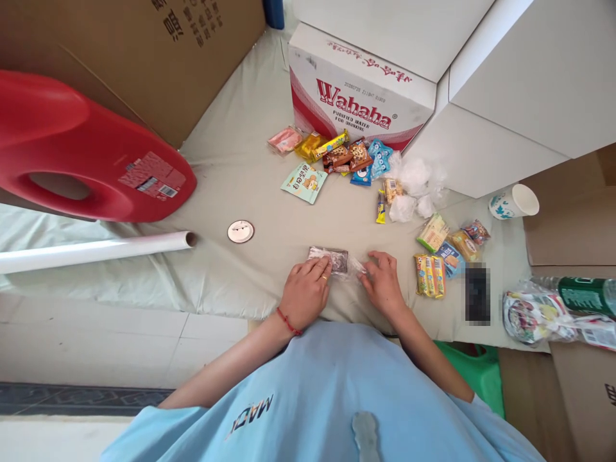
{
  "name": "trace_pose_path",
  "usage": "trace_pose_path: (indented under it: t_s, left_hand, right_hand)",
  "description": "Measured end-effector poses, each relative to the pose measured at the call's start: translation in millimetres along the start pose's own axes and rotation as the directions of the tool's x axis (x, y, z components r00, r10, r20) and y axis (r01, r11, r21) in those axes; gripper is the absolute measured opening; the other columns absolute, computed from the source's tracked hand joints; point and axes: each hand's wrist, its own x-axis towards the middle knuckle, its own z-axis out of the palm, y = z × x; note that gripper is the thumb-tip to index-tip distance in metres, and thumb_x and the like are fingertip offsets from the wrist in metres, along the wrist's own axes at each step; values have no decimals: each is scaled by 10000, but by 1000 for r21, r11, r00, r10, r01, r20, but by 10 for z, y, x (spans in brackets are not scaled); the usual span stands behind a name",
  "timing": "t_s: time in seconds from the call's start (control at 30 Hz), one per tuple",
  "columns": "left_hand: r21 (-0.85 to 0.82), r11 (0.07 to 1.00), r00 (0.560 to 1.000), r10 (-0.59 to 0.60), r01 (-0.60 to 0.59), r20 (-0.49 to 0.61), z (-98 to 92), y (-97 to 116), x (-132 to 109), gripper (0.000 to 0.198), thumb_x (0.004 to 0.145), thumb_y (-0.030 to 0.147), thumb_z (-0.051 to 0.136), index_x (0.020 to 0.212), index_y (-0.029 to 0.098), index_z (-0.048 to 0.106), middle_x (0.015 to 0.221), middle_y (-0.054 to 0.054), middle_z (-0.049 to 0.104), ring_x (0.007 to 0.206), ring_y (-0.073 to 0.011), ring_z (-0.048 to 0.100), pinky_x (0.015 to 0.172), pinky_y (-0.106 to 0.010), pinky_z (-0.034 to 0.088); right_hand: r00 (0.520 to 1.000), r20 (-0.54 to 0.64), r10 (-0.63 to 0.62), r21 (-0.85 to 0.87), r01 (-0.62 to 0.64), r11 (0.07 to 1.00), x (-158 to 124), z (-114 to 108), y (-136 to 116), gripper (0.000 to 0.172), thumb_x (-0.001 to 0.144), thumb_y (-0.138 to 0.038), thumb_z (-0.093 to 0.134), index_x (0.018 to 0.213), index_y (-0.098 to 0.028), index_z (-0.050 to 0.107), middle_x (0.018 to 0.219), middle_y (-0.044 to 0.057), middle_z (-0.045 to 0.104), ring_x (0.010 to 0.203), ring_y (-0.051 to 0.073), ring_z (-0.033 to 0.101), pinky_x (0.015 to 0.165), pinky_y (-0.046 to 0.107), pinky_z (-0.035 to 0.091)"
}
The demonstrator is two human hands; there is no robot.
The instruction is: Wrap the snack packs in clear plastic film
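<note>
My left hand (306,287), with a red string bracelet at the wrist, lies over the left part of a dark, shiny rectangular packet (341,259). Its fingers are stretched out flat, pressing on top. Clear plastic film (355,266) sticks out from the packet's right side. My right hand (384,282) has the loose end of that film between thumb and fingers, its index finger bent above. The packet rests on the cloth-covered surface (269,276) close to my body; its left end is partly covered by my fingers.
Wrapped snacks (337,157) are heaped before a Wahaha carton (360,96), beside crumpled clear plastic bags (416,176). More snacks (445,250), a paper cup (514,202) and a pixelated dark object (477,294) lie right. Leftward are a round badge (240,231), white roll (96,251) and red jug (96,154).
</note>
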Motion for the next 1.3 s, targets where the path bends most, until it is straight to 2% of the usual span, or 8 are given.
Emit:
trace_pose_path:
  t_s: [0.2,0.37,0.6,0.7,0.9,1.03,1.17,1.3]
  left_hand:
    - [1,1000,998,-13,13,-64,29,14,-6,503,960,128,468,1413,237,656,1504,-100,619,1359,-317,571,1106,-548,421]
    - [-68,994,993,85,-91,-82,55,-212,-77,388,880,155,517,1179,186,762,1292,-154,738,1361,-322,586,1126,-538,482]
    - [-212,976,947,-20,-51,-319,28,-743,-554,210,910,231,528,994,270,716,1074,-62,779,1268,-326,639,1088,-558,510]
    - [-204,979,935,-86,15,-343,35,-765,-630,170,922,231,529,944,256,696,1037,-85,767,1223,-350,648,1074,-591,503]
    - [-145,989,933,-59,8,-355,119,-685,-474,161,924,234,527,976,241,680,1048,-120,741,1236,-380,632,1072,-614,492]
    - [-134,991,928,-49,-1,-370,211,-701,-434,142,878,230,574,980,250,671,1050,-110,726,1222,-379,650,1061,-595,507]
    - [-66,998,924,-12,-14,-382,295,-738,-425,144,843,214,593,966,251,657,1026,-105,728,1180,-370,681,1012,-566,548]
    - [111,989,871,136,-95,-471,342,-779,-381,116,826,182,611,933,204,652,951,-121,740,1058,-362,730,898,-499,597]
  right_hand:
    - [989,143,-42,98,28,995,385,-155,-445,130,1006,-277,526,1028,-215,638,974,74,670,921,226,632,849,331,507]
    - [928,361,-93,-142,153,978,769,113,-1056,212,1020,-156,455,1132,-171,633,1154,127,653,891,216,643,784,315,494]
    - [941,199,-274,-227,316,921,560,376,-1211,502,1030,-539,530,1278,-104,568,1240,180,602,1145,330,529,944,483,477]
    - [948,183,-261,-249,302,920,498,433,-1193,558,991,-529,615,1330,-93,531,1270,180,588,1145,326,507,932,476,470]
    - [966,140,-216,-218,243,945,461,359,-1094,294,1050,-322,487,1265,-151,591,1215,150,631,1082,311,552,896,450,490]
    - [991,64,-119,27,118,993,367,15,-727,325,1060,-335,479,1299,-155,606,1297,163,663,1186,271,576,1019,417,490]
    - [982,-167,89,359,-24,933,359,-706,215,390,1083,-370,394,1370,-199,596,1322,115,694,1252,225,617,1089,393,475]
    - [757,-533,377,386,-179,905,673,-1540,1477,466,1019,-460,469,1413,-248,601,1419,91,657,1345,272,567,1172,458,409]
